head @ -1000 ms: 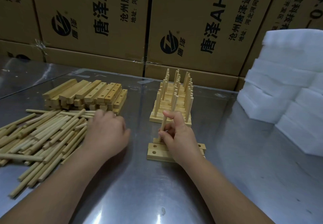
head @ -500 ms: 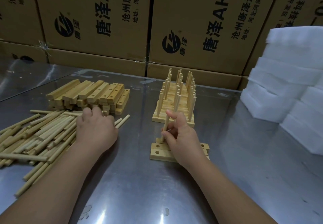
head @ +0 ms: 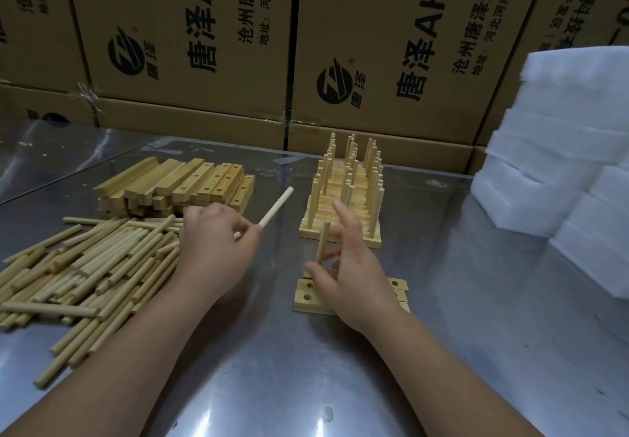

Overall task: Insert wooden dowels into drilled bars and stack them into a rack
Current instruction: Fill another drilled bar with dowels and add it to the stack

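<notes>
A loose dowel (head: pixel 275 206) is pinched by the left hand (head: pixel 218 249), angled toward the drilled bars (head: pixel 308 297) for ready insertion, while the right hand (head: pixel 347 266) is held with fingers spread beside the upright dowel (head: pixel 322 242) seated there (thumb contact cannot be determined), apparently as a steadying guard.

The table (head: pixel 476 317) is showing as bare metal, glossy and smooth, throwing back the light in bright patches. The dowels (head: pixel 85 266) are looking like pale, matt wood with a smooth finish; the bars (head: pixel 183 183) and the rack (head: pixel 343 208) are showing a yellower, sanded wood. The boxes (head: pixel 374 21) are reading as matt brown cardboard with black print, and the foam blocks (head: pixel 561 150) are looking white and dull.
</notes>
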